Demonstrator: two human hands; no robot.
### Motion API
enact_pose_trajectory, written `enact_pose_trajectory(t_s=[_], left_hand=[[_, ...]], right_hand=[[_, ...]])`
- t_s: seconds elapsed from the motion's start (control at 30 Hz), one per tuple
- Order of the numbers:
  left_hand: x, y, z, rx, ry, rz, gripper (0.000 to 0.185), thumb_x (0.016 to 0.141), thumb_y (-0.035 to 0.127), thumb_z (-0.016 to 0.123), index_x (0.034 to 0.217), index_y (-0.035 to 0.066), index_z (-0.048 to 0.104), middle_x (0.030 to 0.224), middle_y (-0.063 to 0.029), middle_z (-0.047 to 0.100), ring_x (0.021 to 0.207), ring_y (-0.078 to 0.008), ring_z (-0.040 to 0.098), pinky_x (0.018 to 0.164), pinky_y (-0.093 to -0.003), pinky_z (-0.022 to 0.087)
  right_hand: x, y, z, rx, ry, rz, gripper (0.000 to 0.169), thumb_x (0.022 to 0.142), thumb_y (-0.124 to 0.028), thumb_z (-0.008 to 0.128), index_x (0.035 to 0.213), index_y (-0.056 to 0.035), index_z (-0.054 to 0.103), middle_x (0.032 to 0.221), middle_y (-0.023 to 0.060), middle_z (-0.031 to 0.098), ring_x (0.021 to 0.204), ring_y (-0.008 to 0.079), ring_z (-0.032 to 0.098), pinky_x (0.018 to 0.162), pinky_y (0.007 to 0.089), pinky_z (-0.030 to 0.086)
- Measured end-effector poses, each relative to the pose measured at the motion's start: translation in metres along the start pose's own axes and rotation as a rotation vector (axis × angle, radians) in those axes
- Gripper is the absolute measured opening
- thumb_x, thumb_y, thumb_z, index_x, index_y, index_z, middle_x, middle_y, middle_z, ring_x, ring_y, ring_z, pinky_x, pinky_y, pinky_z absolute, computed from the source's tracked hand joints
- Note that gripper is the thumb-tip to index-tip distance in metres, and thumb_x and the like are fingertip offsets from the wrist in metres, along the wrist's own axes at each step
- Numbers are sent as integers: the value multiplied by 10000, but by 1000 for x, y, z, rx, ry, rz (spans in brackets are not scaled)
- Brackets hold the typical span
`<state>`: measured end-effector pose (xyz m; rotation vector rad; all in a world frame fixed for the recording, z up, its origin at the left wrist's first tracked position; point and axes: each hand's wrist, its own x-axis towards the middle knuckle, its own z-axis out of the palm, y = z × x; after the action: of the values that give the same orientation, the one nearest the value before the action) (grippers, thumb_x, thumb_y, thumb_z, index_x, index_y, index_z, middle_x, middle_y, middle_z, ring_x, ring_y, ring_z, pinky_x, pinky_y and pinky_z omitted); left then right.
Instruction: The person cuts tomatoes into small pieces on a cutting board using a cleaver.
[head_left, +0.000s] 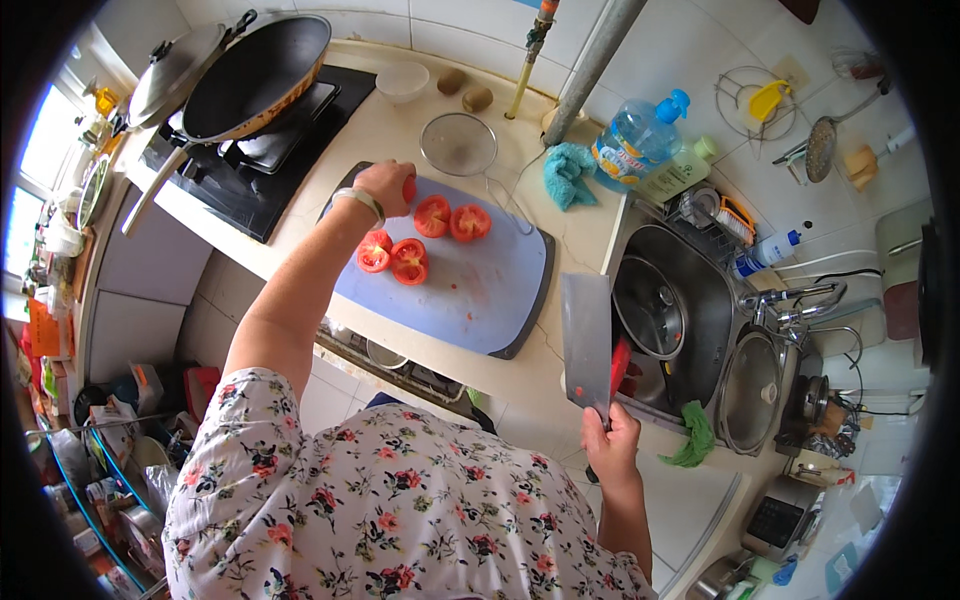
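My left hand (384, 189) reaches over the far left part of a blue cutting board (487, 300), its fingers around a red tomato piece (409, 189) that is mostly hidden. Several halved tomatoes (410, 262) lie cut side up on the board, just beside and below this hand. My right hand (616, 442) grips the handle of a cleaver (587, 330) off the board's right side. The wide blade points away from me, with a small red bit stuck on it near the handle. Small tomato scraps (469, 316) and wet smears mark the board.
Behind the board lies a wire strainer (458, 144), its handle resting over the board. A wok (255, 82) sits on the black stove (255, 187) at left. At right is a sink (709, 300) holding a metal pot (649, 307); a teal cloth (568, 174) and soap bottle (637, 139) stand behind.
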<state>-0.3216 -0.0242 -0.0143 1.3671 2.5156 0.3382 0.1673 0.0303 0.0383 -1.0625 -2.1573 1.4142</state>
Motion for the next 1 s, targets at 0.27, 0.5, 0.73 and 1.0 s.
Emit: enact_pose_trajectory(t_s=[0.27,0.5,0.73,1.0], left_hand=[[-82,115,16,-238,-40,405,501,631,107,704,1117,84,584,1075,-137,579,997,-326,577,841,-399,499],[-105,132,64,-303,7,262,903,650,217,789,1403,36,324,1183,-210,524,1116,-375,508,917,-406,464],[-172,94,65,-371,113,142,635,736,211,740,1280,37,462,1237,-178,519,1113,-339,533,931,-392,461],[-141,117,75,-300,300,318,511,755,124,693,1227,110,497,1245,-174,486,1091,-353,520,901,-417,474]], right_hand=[[13,-10,35,222,-47,141,143,912,-82,546,1006,5,609,592,-5,529,472,59,485,445,231,402],[39,-3,39,167,-122,90,144,931,-139,536,920,-3,581,581,27,539,463,103,513,451,273,417],[51,-13,48,-292,-143,-269,107,902,-105,517,939,-13,558,599,163,574,533,363,578,486,419,460],[68,-43,49,-581,-234,-374,86,892,-111,509,902,-26,519,602,162,590,565,353,608,524,447,487]])
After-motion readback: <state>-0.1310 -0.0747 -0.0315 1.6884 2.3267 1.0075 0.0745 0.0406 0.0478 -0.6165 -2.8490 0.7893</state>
